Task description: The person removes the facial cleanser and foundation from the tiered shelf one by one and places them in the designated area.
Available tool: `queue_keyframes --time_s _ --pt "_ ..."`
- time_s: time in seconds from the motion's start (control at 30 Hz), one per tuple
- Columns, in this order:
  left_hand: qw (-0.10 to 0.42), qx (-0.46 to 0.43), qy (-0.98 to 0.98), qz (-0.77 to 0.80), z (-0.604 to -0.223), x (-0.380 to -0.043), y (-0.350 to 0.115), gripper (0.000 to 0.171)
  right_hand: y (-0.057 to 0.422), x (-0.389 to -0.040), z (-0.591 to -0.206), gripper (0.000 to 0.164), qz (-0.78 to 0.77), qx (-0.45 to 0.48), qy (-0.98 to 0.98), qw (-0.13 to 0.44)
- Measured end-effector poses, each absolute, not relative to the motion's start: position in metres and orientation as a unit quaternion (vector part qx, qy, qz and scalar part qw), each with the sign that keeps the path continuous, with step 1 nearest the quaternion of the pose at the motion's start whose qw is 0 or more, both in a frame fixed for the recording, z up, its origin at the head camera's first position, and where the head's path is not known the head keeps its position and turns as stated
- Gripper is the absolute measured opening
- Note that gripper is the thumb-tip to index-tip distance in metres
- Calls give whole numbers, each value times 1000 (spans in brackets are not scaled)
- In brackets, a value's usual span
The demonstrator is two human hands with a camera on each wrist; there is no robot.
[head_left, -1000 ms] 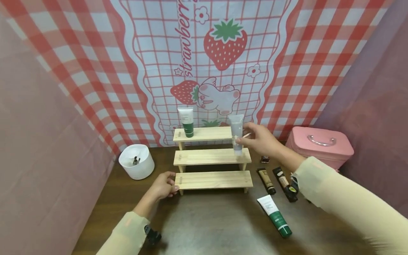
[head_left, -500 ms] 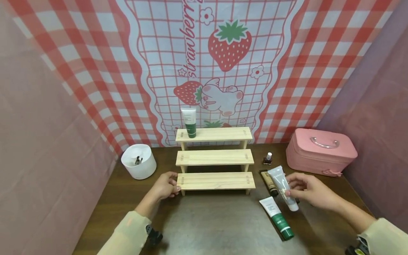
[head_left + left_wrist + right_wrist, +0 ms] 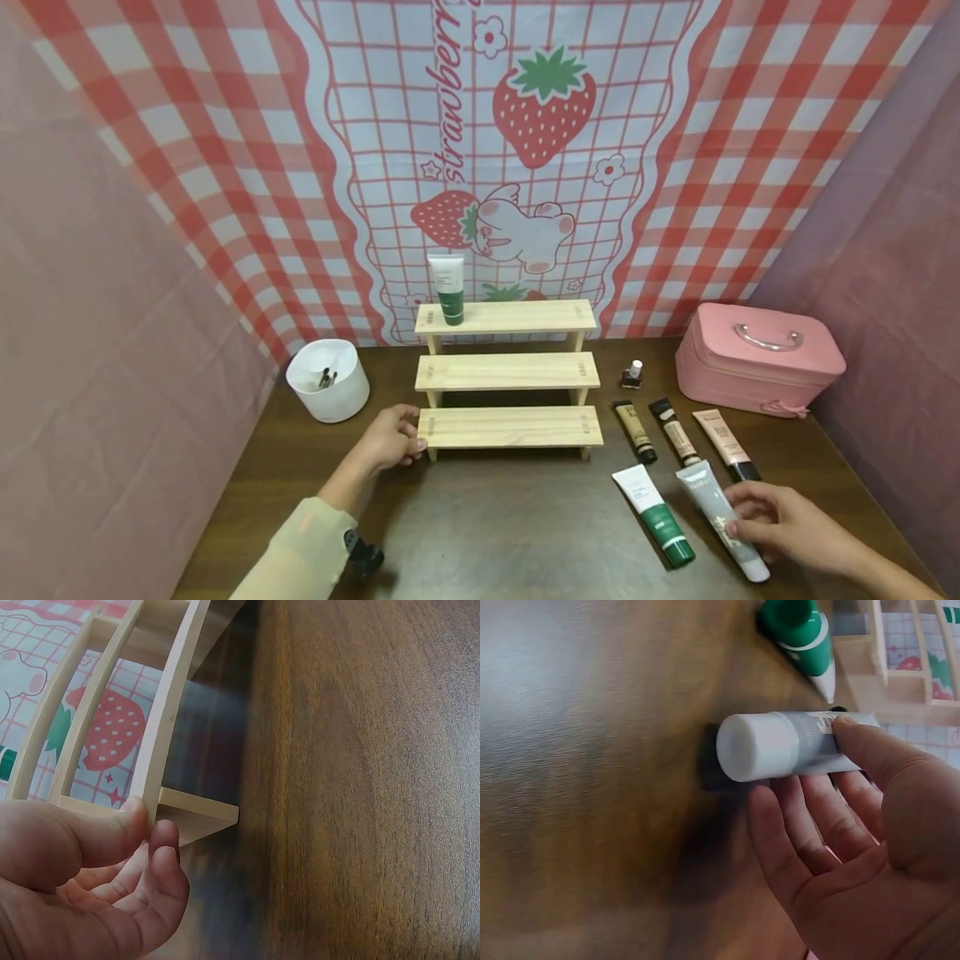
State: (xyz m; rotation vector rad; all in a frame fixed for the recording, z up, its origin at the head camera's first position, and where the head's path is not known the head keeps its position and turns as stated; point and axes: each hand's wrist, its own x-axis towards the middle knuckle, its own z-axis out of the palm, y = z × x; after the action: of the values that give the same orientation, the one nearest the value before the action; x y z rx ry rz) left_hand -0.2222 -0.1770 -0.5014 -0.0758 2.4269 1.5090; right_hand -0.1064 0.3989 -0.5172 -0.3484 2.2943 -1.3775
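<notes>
My left hand (image 3: 392,437) pinches the left end of the lowest board of a three-tier wooden shelf (image 3: 510,427); the left wrist view shows thumb and fingertips on the board's edge (image 3: 161,742). With thumb and fingers, my right hand (image 3: 787,525) holds a grey translucent squeeze tube (image 3: 716,508) with a white cap (image 3: 754,746), low over the table at front right. Beside it lies a green and white tube (image 3: 654,517). Another green and white tube (image 3: 450,290) stands on its cap at the left of the top board.
Behind the held tube lie a gold tube (image 3: 635,432), a black and beige tube (image 3: 675,432) and a pink tube (image 3: 726,443). A small nail polish bottle (image 3: 632,375) and a pink case (image 3: 761,357) stand farther back. A white container (image 3: 327,382) with brushes is at left.
My right hand has carried the grey tube from the shelf's right side down to the front right, past the row of small tubes. The left hand keeps its hold on the shelf.
</notes>
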Motion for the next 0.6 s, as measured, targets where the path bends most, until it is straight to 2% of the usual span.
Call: queue_keyframes --time_s 0.23,0.6 --pt "139 -24 842 520 -501 -223 -176 57 404 -100 -527 32 -507 -145 814 242" --pt "147 -32 839 522 -500 -222 -177 57 403 -100 -529 41 -487 -133 826 251"
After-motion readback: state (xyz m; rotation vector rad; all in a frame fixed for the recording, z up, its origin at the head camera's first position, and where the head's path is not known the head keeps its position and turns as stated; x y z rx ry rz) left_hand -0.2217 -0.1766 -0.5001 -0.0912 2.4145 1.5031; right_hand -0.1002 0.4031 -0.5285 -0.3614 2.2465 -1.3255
